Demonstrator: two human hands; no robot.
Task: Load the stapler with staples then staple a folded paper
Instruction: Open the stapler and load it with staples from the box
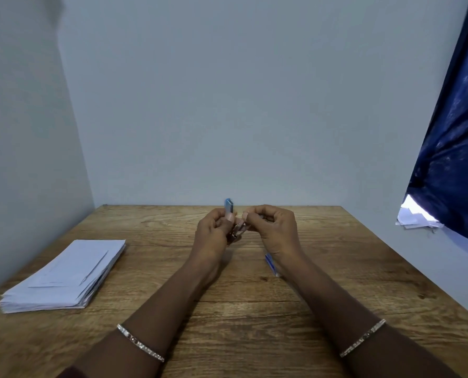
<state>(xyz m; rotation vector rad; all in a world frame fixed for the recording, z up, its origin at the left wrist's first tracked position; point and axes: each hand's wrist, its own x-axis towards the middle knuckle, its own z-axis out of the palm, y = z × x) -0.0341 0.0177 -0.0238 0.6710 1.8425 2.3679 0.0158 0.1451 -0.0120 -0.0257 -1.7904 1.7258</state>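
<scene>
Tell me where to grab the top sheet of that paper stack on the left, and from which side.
Take the top sheet of the paper stack at its right edge, coming in from the right, toward the table centre. That edge is fanned and slightly offset from the sheets below, so a fingertip could probably lift it alone. Both hands are occupied now; the left hand holds the stapler.

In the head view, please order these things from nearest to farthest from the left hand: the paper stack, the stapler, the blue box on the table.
1. The stapler: held in the left hand itself, its blue end sticking up.
2. The blue box: on the table, under the right wrist.
3. The paper stack: far out at the table's left edge.
</scene>
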